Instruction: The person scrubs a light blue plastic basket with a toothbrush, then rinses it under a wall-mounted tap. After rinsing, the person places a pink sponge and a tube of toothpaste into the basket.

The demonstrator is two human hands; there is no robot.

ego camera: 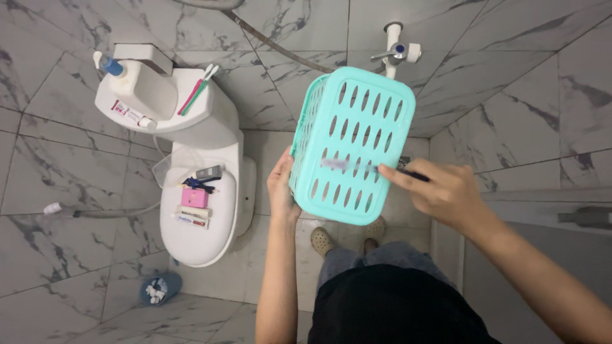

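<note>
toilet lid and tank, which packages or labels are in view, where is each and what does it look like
Toothpaste tube: lies on the tank top, white with red print.
Pump bottle: back left of the tank, white with a blue neck.
Pink box: on the closed lid, small, squarish.
Long flat box: on the lid just in front of the pink one, white with red and blue print.
Label: a blurred strip on the turquoise basket, held by the left hand and right hand.

A basket [352,143] of turquoise plastic, pierced with rows of oval slots, is seen. White marble veined in grey is shown on the wall tiles [510,76]. The toilet [204,236] is coloured white; a pink box [194,197] is laid on its lid. Pink and green toothbrushes [199,92] are noted, and beige perforated clogs [322,240].
</note>
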